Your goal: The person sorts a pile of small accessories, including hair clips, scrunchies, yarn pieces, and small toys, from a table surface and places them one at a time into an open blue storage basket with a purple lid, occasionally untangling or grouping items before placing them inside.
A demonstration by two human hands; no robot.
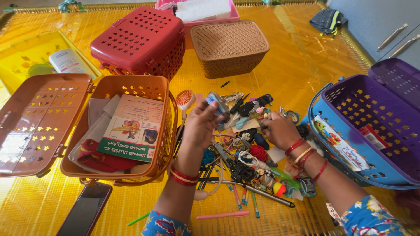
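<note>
While the head camera is looking down on the yellow woven-mat table (302, 65), the left hand (200, 124) is lifting a small grey-blue rectangular object (217, 103) above the heap of pens, cords and small trinkets (245, 170). Its fingers (209, 114) are closing around the object's lower edge, with the object sticking up and out past the fingertips. The right hand (280, 129) is resting low on the heap, its fingers curling down among the small items; whether they are gripping anything I cannot tell. Just left of the left hand, an open orange plastic basket with star-shaped holes (164, 131) is holding papers and a booklet. At the right, a blue and purple plastic basket (385, 118) is standing open.
</note>
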